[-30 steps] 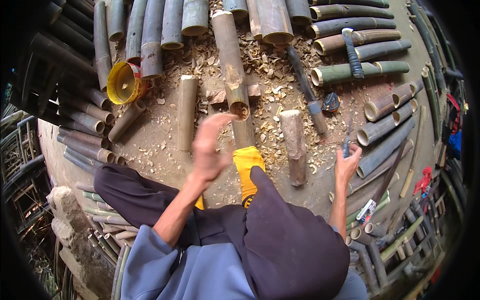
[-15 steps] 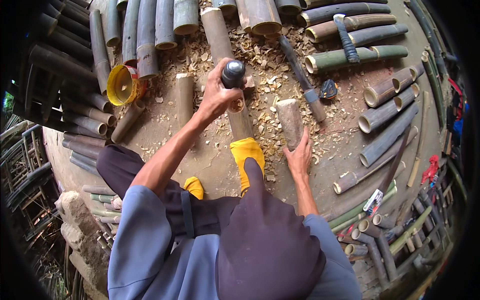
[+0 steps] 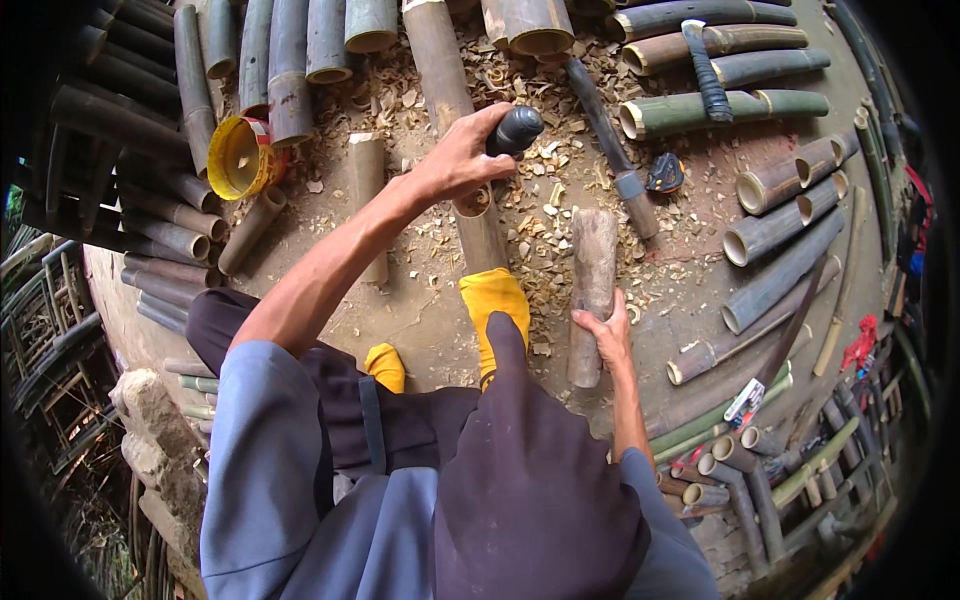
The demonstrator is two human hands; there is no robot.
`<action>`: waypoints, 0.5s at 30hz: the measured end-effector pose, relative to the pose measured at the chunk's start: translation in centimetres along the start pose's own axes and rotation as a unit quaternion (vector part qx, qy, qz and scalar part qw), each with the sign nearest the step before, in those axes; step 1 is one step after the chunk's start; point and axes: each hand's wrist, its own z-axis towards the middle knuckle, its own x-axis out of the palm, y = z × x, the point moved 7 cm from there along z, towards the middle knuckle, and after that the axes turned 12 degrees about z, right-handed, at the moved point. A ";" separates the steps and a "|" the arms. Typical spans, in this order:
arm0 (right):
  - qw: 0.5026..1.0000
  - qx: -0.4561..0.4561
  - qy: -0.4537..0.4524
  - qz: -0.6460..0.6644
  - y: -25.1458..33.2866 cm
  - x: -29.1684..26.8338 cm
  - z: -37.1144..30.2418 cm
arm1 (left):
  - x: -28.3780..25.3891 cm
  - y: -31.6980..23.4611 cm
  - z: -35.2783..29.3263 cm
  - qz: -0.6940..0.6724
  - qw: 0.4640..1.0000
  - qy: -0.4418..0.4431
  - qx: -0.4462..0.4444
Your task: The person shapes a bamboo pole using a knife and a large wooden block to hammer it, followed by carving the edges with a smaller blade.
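Note:
My left hand (image 3: 462, 158) is closed round the dark, rounded handle (image 3: 518, 130) of a tool, which leans to the right; its working end is hidden. Below that hand runs a brown bamboo pole (image 3: 482, 240) with a cut opening (image 3: 473, 202) in its upper side. A yellow-covered foot (image 3: 495, 305) of mine rests on the pole's near end. To the right, my right hand (image 3: 612, 330) grips a thick, worn wooden billet (image 3: 596, 255) near its lower part, thumb across it.
Pale wood chips (image 3: 545, 165) litter the ground. A long-handled tool (image 3: 610, 150) and a black tape measure (image 3: 664, 173) lie at right. Bamboo lengths (image 3: 725, 113) surround the work spot. A yellow bucket (image 3: 233, 165) stands at left, near a short bamboo piece (image 3: 367, 180).
The dark handle has tipped to the right as my left hand turned. My right hand has drawn the billet nearer and straightened it, so its lower end now shows.

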 end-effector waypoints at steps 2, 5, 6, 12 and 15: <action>0.999 -0.033 -0.005 -0.026 0.0 0.0 -0.1 | -0.1 0.3 0.5 0.043 0.999 0.002 0.012; 0.999 -0.021 -0.008 -0.040 0.3 0.0 -0.6 | -0.4 0.4 0.8 0.076 0.993 -0.087 -0.031; 0.998 -0.032 -0.016 -0.046 0.1 -0.1 -0.8 | -0.6 0.1 0.8 0.100 0.988 -0.106 -0.057; 0.997 -0.065 -0.015 -0.034 1.0 1.0 -1.6 | -0.3 0.0 0.9 0.087 0.985 -0.079 0.125; 0.997 -0.080 -0.016 -0.012 0.6 0.4 -2.2 | 0.1 -1.7 1.2 0.100 0.985 -0.076 0.122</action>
